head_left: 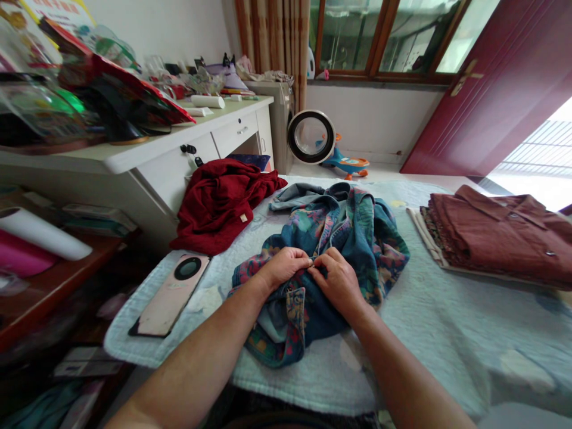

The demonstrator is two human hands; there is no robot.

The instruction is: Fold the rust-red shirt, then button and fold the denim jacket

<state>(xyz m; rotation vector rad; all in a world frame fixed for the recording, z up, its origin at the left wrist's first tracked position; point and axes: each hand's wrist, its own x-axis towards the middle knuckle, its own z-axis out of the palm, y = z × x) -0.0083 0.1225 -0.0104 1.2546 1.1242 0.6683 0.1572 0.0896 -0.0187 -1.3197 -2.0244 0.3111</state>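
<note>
A blue denim shirt with a floral pattern (357, 238) lies crumpled in front of me on the pale quilted cover (429, 339). My left hand (288, 266) pinches the shirt's front edge between thumb and fingers. Right beside it, my right hand (336, 275) is closed on the same edge, and the fingertips of both hands nearly meet. A small button or fastening seems to sit between them, but the fingers mostly cover it. One cuff (295, 316) hangs toward me below my left hand.
Left of the shirt are a dark red garment (218, 202) and a phone (172, 298). A folded stack with a brown shirt (504, 232) on top lies at right. A white desk (165, 149) with clutter borders the left; a washing machine with its round door (311, 137) open stands behind.
</note>
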